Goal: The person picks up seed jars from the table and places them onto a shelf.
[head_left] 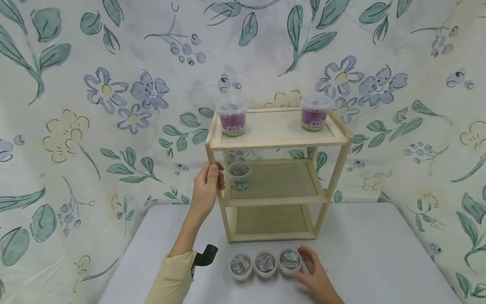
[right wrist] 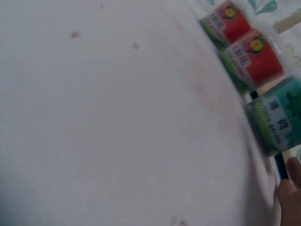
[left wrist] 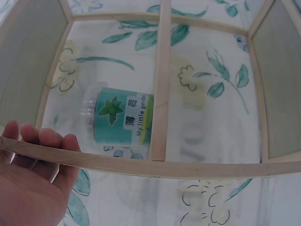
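My left hand (head_left: pixel 206 183) grips the left front post of a wooden shelf rack (head_left: pixel 273 200), and the left wrist view shows its fingertips (left wrist: pixel 49 136) curled over the wood. Beside that hand, a teal-labelled plastic cup (head_left: pixel 239 175) stands on the middle shelf. On the table, my right hand (head_left: pixel 317 274) is at the right side of another teal-labelled cup (head_left: pixel 290 262), fingers and thumb spread around its edge. Whether they touch it is unclear. Two red-labelled cups (right wrist: pixel 251 59) stand in line to its left; small packets show inside these table cups.
Two purple-labelled cups with clear lids stand on the top shelf, one at the left (head_left: pixel 233 118) and one at the right (head_left: pixel 315 113). The rack stands on a white table (head_left: pixel 364 253). Floral cloth (head_left: pixel 129 139) hangs behind and at both sides.
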Motion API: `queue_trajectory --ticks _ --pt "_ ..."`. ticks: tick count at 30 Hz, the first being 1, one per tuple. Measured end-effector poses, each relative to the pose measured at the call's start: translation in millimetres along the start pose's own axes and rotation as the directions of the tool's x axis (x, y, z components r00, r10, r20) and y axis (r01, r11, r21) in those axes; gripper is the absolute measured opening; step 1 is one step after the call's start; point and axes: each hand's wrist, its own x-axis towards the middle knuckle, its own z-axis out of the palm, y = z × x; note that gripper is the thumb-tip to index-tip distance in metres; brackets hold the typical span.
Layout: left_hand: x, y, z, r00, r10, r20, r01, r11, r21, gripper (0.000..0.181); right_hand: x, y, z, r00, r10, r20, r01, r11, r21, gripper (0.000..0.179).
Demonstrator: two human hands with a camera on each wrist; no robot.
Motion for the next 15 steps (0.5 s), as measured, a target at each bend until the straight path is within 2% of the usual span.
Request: queue_trajectory --ticks 3,5,11,15 --pt "-0.7 -1.1 0.4 1.000 0.016 -0.003 -0.016 1.000 0.004 0.033 4.6 4.1 4.3 0.994 0.104 0.031 -0.104 0.995 0.007 0.085" --pt "-2.6 3.1 1.3 1.000 0.029 -0.003 -0.029 1.000 0.005 0.032 7.5 6.5 6.2 0.989 0.137 0.054 -0.138 0.990 0.012 0.088" --pt "-10.1 32.3 4.0 1.000 0.029 0.005 -0.029 0.999 0.016 0.026 13.7 9.1 11.6 0.993 0.098 0.068 -0.093 0.993 -0.070 0.089" --pt "-9.3 34.2 3.8 1.000 0.030 0.001 -0.030 0.999 0.022 0.026 16.0 7.4 17.4 0.995 0.084 0.052 -0.076 0.987 -0.139 0.089"
